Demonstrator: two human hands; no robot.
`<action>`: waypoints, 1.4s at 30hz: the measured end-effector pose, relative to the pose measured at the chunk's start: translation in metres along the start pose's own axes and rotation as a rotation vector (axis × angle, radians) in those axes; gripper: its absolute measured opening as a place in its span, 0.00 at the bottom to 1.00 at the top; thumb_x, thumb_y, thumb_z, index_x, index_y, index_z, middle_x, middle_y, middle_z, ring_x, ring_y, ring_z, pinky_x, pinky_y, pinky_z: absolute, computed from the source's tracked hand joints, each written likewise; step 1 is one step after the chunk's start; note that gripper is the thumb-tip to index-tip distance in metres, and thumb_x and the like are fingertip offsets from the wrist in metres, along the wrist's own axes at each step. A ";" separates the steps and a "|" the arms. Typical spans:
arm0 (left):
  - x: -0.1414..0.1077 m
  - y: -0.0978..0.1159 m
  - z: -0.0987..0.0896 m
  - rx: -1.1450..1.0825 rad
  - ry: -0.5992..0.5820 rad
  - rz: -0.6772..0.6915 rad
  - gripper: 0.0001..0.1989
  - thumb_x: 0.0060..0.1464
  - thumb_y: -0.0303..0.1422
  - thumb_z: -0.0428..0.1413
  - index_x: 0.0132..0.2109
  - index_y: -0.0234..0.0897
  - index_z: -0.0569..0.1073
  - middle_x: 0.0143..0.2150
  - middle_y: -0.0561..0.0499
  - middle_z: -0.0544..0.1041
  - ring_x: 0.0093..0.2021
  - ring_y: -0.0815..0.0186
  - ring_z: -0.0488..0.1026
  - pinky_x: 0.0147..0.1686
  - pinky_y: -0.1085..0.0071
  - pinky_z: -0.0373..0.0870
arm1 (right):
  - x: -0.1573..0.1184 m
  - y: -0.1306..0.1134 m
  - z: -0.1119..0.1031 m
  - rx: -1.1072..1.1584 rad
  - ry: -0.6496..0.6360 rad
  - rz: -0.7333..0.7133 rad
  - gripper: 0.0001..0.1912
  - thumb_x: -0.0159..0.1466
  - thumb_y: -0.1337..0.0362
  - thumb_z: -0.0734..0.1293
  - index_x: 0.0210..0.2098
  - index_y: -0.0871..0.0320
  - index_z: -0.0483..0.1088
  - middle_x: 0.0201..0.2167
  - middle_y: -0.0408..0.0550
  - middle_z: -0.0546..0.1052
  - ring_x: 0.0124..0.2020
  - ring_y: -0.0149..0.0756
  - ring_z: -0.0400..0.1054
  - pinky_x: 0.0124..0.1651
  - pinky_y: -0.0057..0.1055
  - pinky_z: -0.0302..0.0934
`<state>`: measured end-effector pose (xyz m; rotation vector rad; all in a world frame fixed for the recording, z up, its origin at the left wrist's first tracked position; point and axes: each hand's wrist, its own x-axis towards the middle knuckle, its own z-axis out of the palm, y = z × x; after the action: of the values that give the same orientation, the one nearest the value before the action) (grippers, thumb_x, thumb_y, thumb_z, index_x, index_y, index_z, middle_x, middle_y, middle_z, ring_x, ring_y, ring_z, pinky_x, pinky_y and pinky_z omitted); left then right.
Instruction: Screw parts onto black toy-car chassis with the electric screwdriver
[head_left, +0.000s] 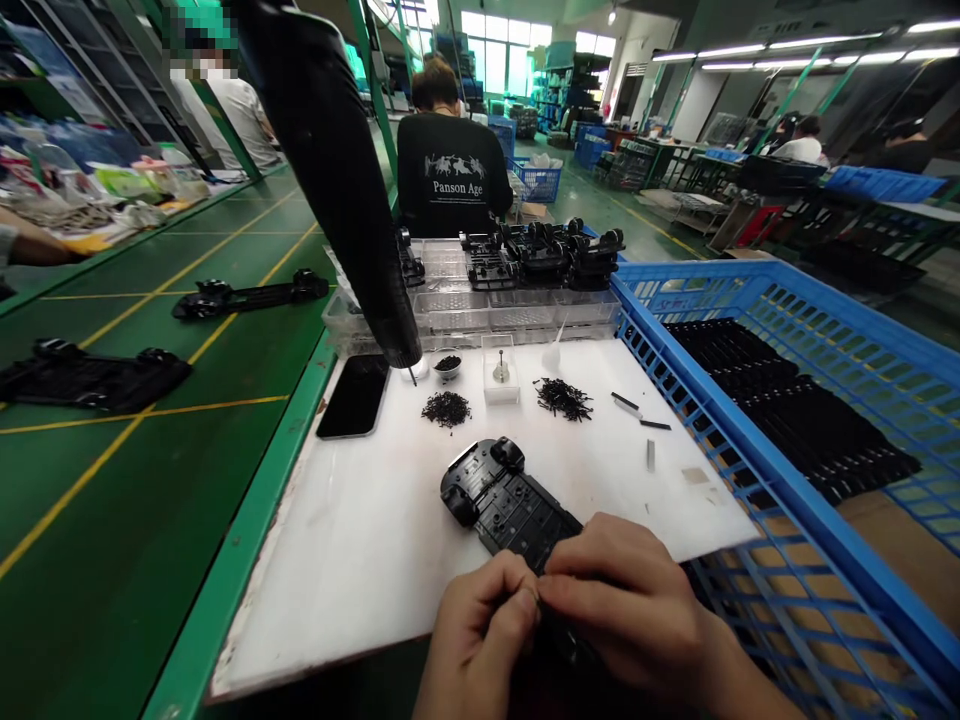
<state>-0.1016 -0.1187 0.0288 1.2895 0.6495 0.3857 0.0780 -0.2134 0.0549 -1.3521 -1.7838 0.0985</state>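
Note:
A black toy car chassis (521,515) lies underside up at the near part of the white work board (360,560), two wheels at its far end. Over its near end, my left hand (487,625) is closed, thumb and index finger pinched together. My right hand (630,590) is closed too, its fingertips meeting the left ones. Whatever sits between the fingertips is hidden or too small to name. The hands cover the chassis's near end. A black electric screwdriver (337,190) hangs bit down above the board's far left.
Small black screws lie in two piles (446,408) (564,398) and a small bowl (448,366). Nearby are a phone (354,397) and a clear box (500,385). A blue crate (795,520) of black parts flanks the right. More chassis (540,255) stand behind; a person (454,150) sits beyond.

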 end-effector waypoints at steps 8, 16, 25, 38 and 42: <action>0.004 -0.005 -0.017 0.013 -0.051 -0.192 0.21 0.65 0.49 0.54 0.31 0.39 0.63 0.27 0.57 0.57 0.28 0.68 0.54 0.28 0.72 0.53 | 0.003 -0.002 0.005 -0.186 -0.150 -0.077 0.09 0.68 0.73 0.68 0.46 0.58 0.77 0.33 0.50 0.81 0.27 0.35 0.65 0.29 0.37 0.54; 0.023 -0.016 -0.038 0.985 0.634 0.070 0.24 0.63 0.54 0.55 0.52 0.40 0.76 0.40 0.47 0.78 0.42 0.51 0.74 0.43 0.58 0.67 | 0.032 0.030 0.025 -0.068 -0.109 0.461 0.07 0.69 0.67 0.68 0.35 0.55 0.78 0.31 0.46 0.78 0.33 0.34 0.72 0.36 0.31 0.61; 0.034 -0.030 -0.029 1.162 0.662 0.089 0.17 0.68 0.44 0.54 0.58 0.42 0.74 0.50 0.45 0.78 0.51 0.48 0.73 0.45 0.53 0.66 | 0.043 0.059 0.055 0.092 -0.086 0.582 0.03 0.64 0.69 0.73 0.33 0.55 0.79 0.31 0.42 0.78 0.32 0.32 0.71 0.37 0.29 0.61; 0.040 -0.037 -0.033 1.117 0.692 0.225 0.13 0.67 0.38 0.56 0.55 0.40 0.74 0.47 0.45 0.78 0.46 0.52 0.75 0.41 0.60 0.65 | 0.045 0.062 0.061 0.041 -0.116 0.591 0.02 0.65 0.67 0.73 0.35 0.55 0.80 0.31 0.44 0.77 0.29 0.32 0.68 0.33 0.30 0.60; 0.040 -0.038 -0.032 1.128 0.707 0.251 0.13 0.67 0.37 0.57 0.55 0.39 0.74 0.45 0.45 0.78 0.45 0.52 0.75 0.40 0.61 0.64 | 0.046 0.059 0.060 0.005 -0.134 0.588 0.04 0.66 0.68 0.71 0.35 0.55 0.79 0.31 0.44 0.77 0.29 0.31 0.68 0.33 0.29 0.59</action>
<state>-0.0948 -0.0795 -0.0218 2.3478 1.4190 0.7462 0.0802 -0.1272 0.0131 -1.8644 -1.4335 0.5202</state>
